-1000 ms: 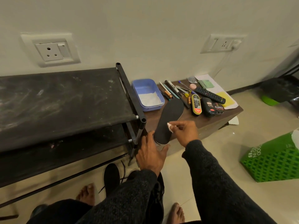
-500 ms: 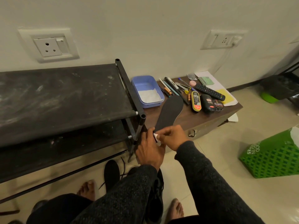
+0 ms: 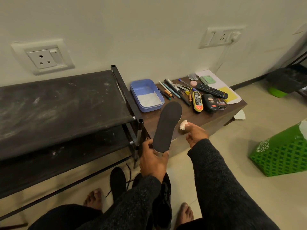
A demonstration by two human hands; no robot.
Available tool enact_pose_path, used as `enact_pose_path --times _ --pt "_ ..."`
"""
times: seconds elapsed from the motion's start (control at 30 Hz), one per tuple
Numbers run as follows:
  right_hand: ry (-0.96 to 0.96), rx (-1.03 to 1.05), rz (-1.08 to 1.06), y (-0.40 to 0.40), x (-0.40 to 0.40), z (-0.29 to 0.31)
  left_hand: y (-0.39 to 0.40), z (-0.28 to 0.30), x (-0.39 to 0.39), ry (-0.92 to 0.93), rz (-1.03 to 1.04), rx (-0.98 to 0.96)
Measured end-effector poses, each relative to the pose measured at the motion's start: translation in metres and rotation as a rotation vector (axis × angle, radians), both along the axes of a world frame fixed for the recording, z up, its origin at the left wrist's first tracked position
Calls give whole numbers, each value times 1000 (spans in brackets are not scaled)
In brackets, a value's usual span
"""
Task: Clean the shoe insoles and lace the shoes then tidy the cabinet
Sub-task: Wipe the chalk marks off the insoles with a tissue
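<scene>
Your left hand [image 3: 153, 161] grips the insole [image 3: 167, 125] by its heel, and since a second ago you've lifted it off the little table [image 3: 209, 117] so it stands tilted up, while your right hand [image 3: 195, 133], pinching the white wad [image 3: 183, 125], has swung off the surface to just beside its right edge. Looks like one wiping pass is done, so probably another swipe or a flip comes next. You've got open floor to your right, but the shoe rack [image 3: 126, 97] post sits close on the left and the blue tub [image 3: 147, 95] and polish bottles [image 3: 207, 102] lie just past the toe.
</scene>
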State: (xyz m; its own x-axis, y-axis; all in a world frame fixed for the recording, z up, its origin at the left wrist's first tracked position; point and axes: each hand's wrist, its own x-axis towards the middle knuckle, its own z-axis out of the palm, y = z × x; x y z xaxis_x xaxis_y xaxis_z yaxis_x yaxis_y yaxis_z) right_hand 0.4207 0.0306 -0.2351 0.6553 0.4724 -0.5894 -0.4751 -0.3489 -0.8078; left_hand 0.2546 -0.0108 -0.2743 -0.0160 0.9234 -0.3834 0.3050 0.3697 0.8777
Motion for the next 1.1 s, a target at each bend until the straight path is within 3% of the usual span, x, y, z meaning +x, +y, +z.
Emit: enact_pose_path --times 0.27,0.4,0.83,1.1 --pt "-150 -58 -11 6 -5 -15 3 9 -3 -292 240 -199" --pt "-194 -84 -37 11 -5 -18 5 10 -9 -361 246 -258" --pt "-74 -57 -98 -20 -20 10 -14 43 -13 -344 328 -176" --pt "129 -53 170 -76 -74 73 -46 90 -28 -360 339 -145"
